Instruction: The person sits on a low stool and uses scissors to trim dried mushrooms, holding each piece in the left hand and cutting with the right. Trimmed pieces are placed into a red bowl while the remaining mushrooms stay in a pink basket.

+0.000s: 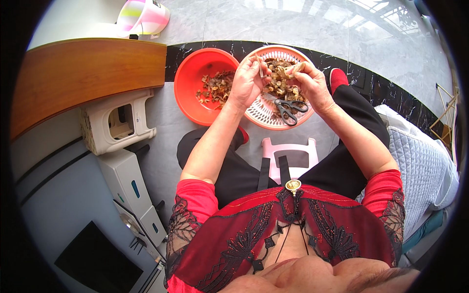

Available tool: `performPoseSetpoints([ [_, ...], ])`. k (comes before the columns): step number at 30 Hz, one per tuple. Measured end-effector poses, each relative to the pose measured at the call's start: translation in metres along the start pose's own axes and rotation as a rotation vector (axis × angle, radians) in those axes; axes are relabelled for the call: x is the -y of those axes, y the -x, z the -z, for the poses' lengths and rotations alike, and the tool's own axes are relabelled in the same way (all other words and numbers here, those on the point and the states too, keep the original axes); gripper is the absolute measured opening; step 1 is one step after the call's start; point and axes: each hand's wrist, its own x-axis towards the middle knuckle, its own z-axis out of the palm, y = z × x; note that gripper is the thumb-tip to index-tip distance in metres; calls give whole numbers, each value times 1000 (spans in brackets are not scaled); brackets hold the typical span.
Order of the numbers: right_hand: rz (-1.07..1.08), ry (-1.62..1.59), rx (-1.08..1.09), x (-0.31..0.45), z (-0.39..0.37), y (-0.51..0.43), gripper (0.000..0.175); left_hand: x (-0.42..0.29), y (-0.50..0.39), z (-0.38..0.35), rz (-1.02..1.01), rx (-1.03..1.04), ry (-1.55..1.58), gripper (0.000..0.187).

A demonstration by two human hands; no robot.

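Over the left rim of a round slotted plastic basket [253, 114], my left hand [252, 78] pinches a thin pale strip [261, 69], which may be a piece of dried mushroom. My right hand [310, 82] grips a larger tan piece of what looks like dried mushroom [287, 72] above the basket's right side. Brown dried pieces [279, 88] are heaped in the basket. Scissors with black handles [289, 109] lie on the heap and the basket's near part. Left of the basket, a red plastic basin [190, 93] holds more brown pieces [219, 86], partly hidden by my left forearm.
A pink plastic stool [269, 146] stands between my legs. To the left are a wooden top [99, 62], a beige plastic stool on its side [137, 121] and a white cabinet [126, 175]. A multicoloured bin [154, 18] is at the top left. A quilted cover [417, 164] lies at right.
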Motion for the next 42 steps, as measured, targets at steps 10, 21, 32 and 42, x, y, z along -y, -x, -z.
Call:
performPoseSetpoints([
  [10, 482, 681, 243, 14, -7, 4, 8, -3, 8, -7, 218, 45, -311, 19],
  [21, 45, 164, 75, -10, -2, 0, 14, -1, 8, -8, 23, 0, -410, 23],
  [32, -131, 5, 85, -20, 7, -7, 8, 0, 13, -8, 98, -78, -378, 16],
  [42, -192, 78, 94, -23, 8, -9, 10, -9, 13, -2, 199, -9, -232, 30],
])
